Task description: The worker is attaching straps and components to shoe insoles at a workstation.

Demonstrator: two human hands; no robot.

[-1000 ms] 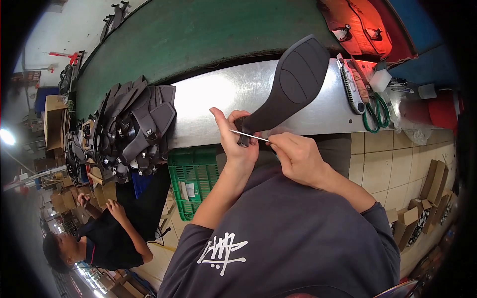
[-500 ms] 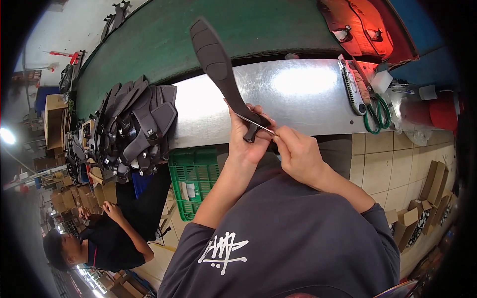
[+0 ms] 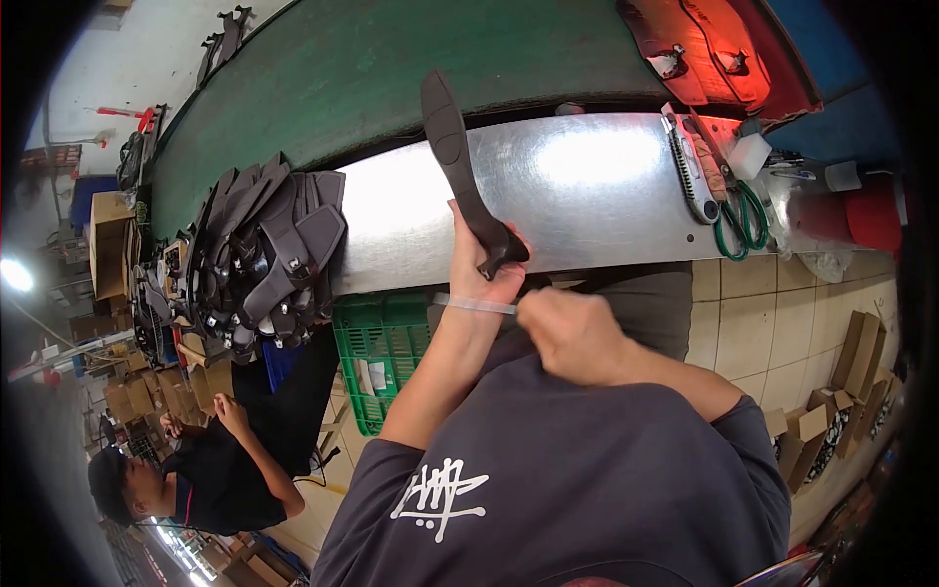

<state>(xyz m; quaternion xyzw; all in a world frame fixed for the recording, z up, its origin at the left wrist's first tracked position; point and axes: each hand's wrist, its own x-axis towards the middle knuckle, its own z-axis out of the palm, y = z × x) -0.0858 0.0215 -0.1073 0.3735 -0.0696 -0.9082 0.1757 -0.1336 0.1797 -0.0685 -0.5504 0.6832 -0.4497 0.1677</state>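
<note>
My left hand is closed round the narrow lower end of a long dark grey strap-like piece, whose broad padded end points away from me over the metal plate. In my right hand is a thin, pale, blade-like tool. Motion smears both tool and hand, so its exact kind does not show. The tool crosses just above my left wrist, apart from the strap-like piece. My right fingers are curled round the tool's near end, and its grip is hidden.
Left lies a heap of similar dark pieces on the metal plate. At right are a utility knife and green-handled scissors. Below stands a green crate. Another person works at lower left.
My right hand has drawn the thin tool off the strap-like piece and down toward me. The piece's far end has swung right and lower.
</note>
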